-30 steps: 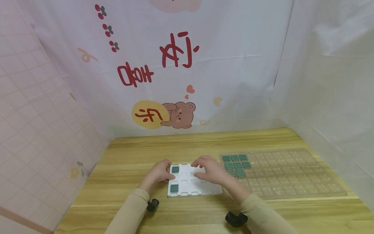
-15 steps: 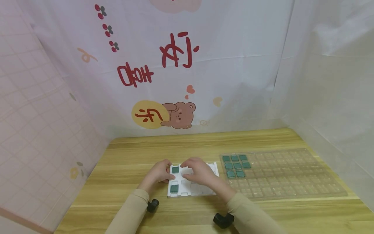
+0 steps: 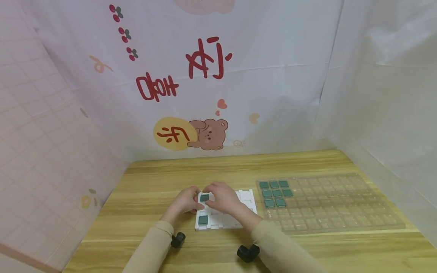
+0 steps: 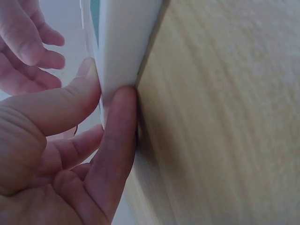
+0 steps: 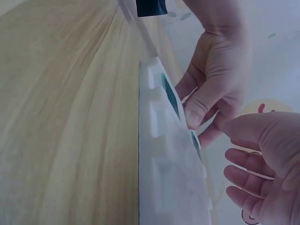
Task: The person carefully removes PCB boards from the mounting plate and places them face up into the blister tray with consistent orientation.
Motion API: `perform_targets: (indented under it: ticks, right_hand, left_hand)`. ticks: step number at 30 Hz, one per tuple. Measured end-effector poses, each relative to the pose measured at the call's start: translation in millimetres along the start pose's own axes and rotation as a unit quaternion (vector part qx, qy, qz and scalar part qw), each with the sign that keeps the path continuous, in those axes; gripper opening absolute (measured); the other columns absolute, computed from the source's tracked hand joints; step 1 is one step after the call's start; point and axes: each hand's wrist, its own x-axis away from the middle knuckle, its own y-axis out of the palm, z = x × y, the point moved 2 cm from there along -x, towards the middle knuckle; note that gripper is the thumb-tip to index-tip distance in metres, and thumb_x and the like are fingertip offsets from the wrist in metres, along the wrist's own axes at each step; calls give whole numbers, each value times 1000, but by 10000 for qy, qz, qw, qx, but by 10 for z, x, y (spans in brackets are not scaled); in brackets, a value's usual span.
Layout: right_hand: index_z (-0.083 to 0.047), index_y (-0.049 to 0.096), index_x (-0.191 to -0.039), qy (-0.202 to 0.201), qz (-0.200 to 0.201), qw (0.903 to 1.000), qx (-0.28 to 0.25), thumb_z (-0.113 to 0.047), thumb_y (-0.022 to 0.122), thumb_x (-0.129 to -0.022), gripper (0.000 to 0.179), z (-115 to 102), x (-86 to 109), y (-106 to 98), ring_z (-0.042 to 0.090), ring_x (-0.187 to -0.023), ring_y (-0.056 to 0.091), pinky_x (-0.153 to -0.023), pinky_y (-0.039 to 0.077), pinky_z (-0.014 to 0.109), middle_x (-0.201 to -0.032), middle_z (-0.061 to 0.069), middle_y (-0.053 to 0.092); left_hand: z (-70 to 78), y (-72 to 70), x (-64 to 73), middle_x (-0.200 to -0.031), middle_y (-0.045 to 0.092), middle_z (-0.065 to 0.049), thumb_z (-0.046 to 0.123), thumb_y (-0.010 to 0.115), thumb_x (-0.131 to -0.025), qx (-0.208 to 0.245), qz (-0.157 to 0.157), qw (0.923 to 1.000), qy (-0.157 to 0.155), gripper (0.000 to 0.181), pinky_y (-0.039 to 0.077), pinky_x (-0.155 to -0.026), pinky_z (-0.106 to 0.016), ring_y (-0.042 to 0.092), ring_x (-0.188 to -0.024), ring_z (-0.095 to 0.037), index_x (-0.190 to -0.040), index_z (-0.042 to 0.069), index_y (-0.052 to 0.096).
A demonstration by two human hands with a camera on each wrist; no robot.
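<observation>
A white tray (image 3: 247, 195) with moulded pockets lies on the table, two green square chips in its left column. The near-left chip (image 3: 203, 220) is in plain sight; the far-left chip (image 3: 204, 198) is partly beside my right fingertips. My left hand (image 3: 187, 200) pinches the tray's left edge, thumb on top, as the left wrist view confirms. Over the tray, my right hand (image 3: 223, 198) reaches toward the far-left chip with loosely bent, parted fingers and nothing visible between them. In the right wrist view, its fingers (image 5: 248, 180) appear apart from the tray.
A clear plastic tray (image 3: 327, 204) with many pockets lies to the right on the wooden table (image 3: 170, 170). Several green chips (image 3: 277, 193) fill its left corner. White printed cloth (image 3: 273, 94) hangs behind and at the sides.
My right hand has moved left across the white tray, to the far-left chip. My left hand keeps its hold on the tray's edge, and the chips look unmoved.
</observation>
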Motion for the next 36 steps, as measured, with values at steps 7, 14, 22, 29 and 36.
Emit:
perform_targets:
  ticks: [7, 14, 22, 29, 36]
  right_hand:
    - [-17, 72, -114, 319, -260, 9987, 311, -29, 79, -84, 33, -25, -73, 96, 25, -108, 59, -80, 56, 34, -115, 1, 66]
    - [-18, 73, -112, 394, -295, 9974, 530, -28, 79, -83, 31, -32, -99, 146, 22, -104, 60, -69, 55, 30, -113, 0, 66]
    - [-17, 73, -111, 390, -364, 9951, 831, -28, 80, -82, 32, -74, -138, 140, 20, -99, 60, -69, 55, 29, -110, -1, 66]
    - [-17, 73, -110, 433, -383, 9925, 1074, -29, 80, -82, 31, -45, -183, 231, 19, -96, 59, -67, 55, 28, -108, -2, 66]
    - [-18, 74, -108, 474, -408, 9918, 1118, -27, 81, -82, 28, -40, -212, 266, 18, -93, 58, -64, 53, 27, -106, -2, 65]
  left_hand:
    - [1, -4, -1, -77, 51, -10, -6, 80, -78, 9, -19, 10000, 28, 49, 59, -57, -32, 54, -63, -19, -121, -7, 55]
    - [11, 0, 6, -75, 50, -10, -6, 81, -77, -37, 23, 9999, 98, 54, 59, -56, -33, 53, -60, -18, -124, -9, 54]
    - [7, -6, 6, -75, 50, -9, -4, 81, -78, -78, 29, 9999, 81, 54, 59, -56, -32, 52, -60, -18, -124, -9, 53]
    - [7, -9, 10, -76, 50, -10, -4, 81, -78, -115, 57, 9999, 48, 53, 58, -56, -32, 52, -62, -18, -123, -8, 54]
    - [6, -14, 7, -75, 51, -10, -5, 81, -78, -91, 26, 9999, 92, 54, 59, -56, -31, 53, -62, -18, -124, -9, 54]
